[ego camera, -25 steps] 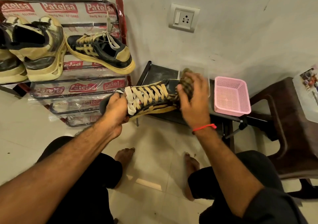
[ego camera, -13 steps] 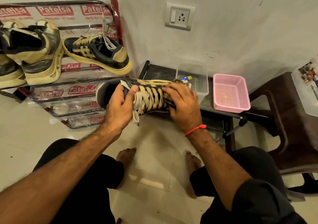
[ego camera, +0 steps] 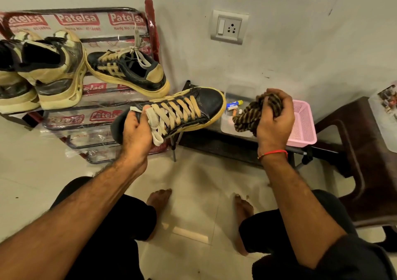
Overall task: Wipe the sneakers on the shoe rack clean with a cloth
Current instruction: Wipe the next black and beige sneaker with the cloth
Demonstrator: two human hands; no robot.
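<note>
black leather sneaker with beige laces point(ego camera: 182, 112) is held at its heel end by the left hand point(ego camera: 137, 133), toe pointing away; right hand point(ego camera: 274, 118) grips a bunched brown striped cloth point(ego camera: 253, 113), just beside the toe, not touching.

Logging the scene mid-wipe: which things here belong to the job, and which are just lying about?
Job:
- sneaker gripped by left hand
- cloth bunched in right hand
- sneakers on shoe rack
- shoe rack

Lying about:
- pink basket
- clear tub
- wall socket
- chair
</note>
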